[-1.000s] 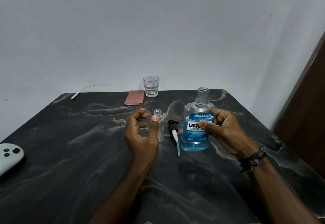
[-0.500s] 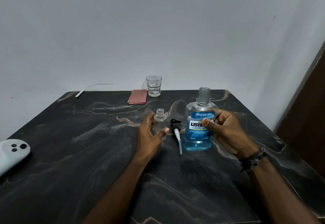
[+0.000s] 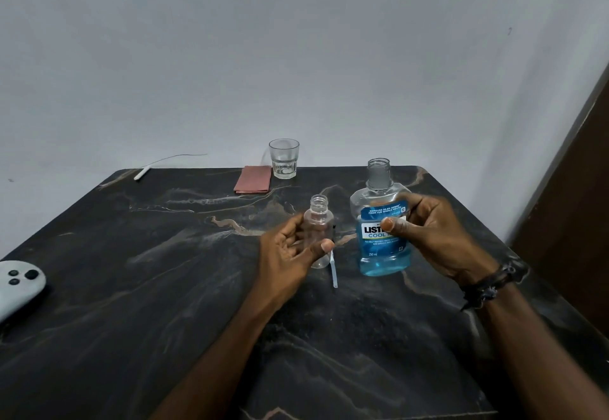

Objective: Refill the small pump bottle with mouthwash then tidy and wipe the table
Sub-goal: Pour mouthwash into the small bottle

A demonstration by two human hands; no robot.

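The small clear pump bottle (image 3: 318, 222) stands upright and uncapped at the table's middle, and it looks empty. My left hand (image 3: 290, 254) wraps around its lower half, thumb in front. To its right is the mouthwash bottle (image 3: 379, 241), uncapped, with blue liquid in its lower part. My right hand (image 3: 431, 238) grips it by the label and holds it slightly lifted and tilted. The pump head's white tube (image 3: 334, 271) lies on the table between the two bottles; its black top is mostly hidden behind the small bottle.
The dark marble table (image 3: 164, 287) carries a folded pink cloth (image 3: 253, 179) and a clear glass (image 3: 283, 158) at the back edge. A white cable (image 3: 145, 172) lies at the back left, a white controller (image 3: 16, 287) at the left edge. A brown door is at the right.
My left hand has opened, reached forward and closed around the small bottle. The mouthwash bottle in my right hand has risen a little.
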